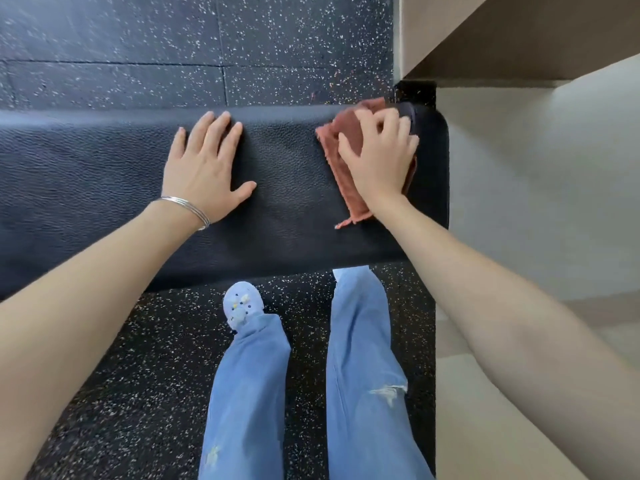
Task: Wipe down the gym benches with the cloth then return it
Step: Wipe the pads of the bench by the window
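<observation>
Right now the black padded bench (104,174) runs across the view from left to right, its grained surface filling the middle band, with its rounded right end just beside a pale wall (519,202). At that right end lies the reddish-brown cloth (346,129), spread partly flat on the pad, one frayed corner trailing toward the near edge. On top of it sits the right hand (377,161), palm down, its fingers curled and bunching the upper part of the cloth beneath them, so it grips the fabric against the bench. Well apart from it, nearer the middle of the pad, the left hand (207,168) rests flat with fingers straight and slightly spread, thumb out to the side, holding nothing. Thin silver bangles (187,206) circle the left wrist. Both forearms reach in from the lower corners. Below the near edge of the bench stand two legs in blue jeans (360,358), torn at the right knee, and a light blue clog (242,304) with small charms shows on the left foot. Black rubber floor (138,46) flecked with white lies beyond and beneath the bench
</observation>
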Demonstrator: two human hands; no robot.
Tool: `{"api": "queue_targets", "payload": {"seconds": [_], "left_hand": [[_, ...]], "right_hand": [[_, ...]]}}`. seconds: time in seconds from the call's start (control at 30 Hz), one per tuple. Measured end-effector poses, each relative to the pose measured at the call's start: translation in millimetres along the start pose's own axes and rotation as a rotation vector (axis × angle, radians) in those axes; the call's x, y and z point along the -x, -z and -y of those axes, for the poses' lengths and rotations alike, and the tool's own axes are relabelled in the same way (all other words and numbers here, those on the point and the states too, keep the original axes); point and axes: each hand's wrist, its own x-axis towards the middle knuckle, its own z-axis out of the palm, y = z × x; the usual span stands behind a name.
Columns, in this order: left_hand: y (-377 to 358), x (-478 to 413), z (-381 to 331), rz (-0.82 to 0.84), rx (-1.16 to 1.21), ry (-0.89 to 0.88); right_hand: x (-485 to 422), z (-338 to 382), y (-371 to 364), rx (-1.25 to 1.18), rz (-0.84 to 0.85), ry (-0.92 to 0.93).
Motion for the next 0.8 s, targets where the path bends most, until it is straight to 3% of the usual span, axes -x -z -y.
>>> {"api": "queue_targets", "payload": {"seconds": [0.13,0.23,0.4,0.57,0.63,0.7,0.8], "left_hand": [[-1.1,3.4,3.8,0.009,-0.019,-0.029],[-6.0,5.0,5.9,0.017,-0.023,-0.041],[-7.4,3.2,7.2,0.021,-0.021,-0.056],[-10.8,-0.8,9.9,0.02,-0.045,-0.065],[-11.6,0.0,10.1,0.012,-0.034,-0.067],[-11.5,0.6,12.0,0.01,-0.026,-0.075],[-9.4,1.4,19.2,0.001,-0.011,-0.085]], "right_hand": [[116.8,-4.4,-2.2,-0.016,0.04,0.057],[148.7,2.0,-8.3,-0.001,0.119,0.043],[100.2,8.6,1.5,0.025,0.157,0.116],[-19.8,39.6,-3.2,-0.102,0.107,-0.239],[-60.6,47.5,-5.9,-0.078,0.203,-0.347],[-76.7,49.8,-8.1,-0.009,0.303,-0.31],[-67.6,36.2,-4.2,0.029,0.293,-0.15]]}}
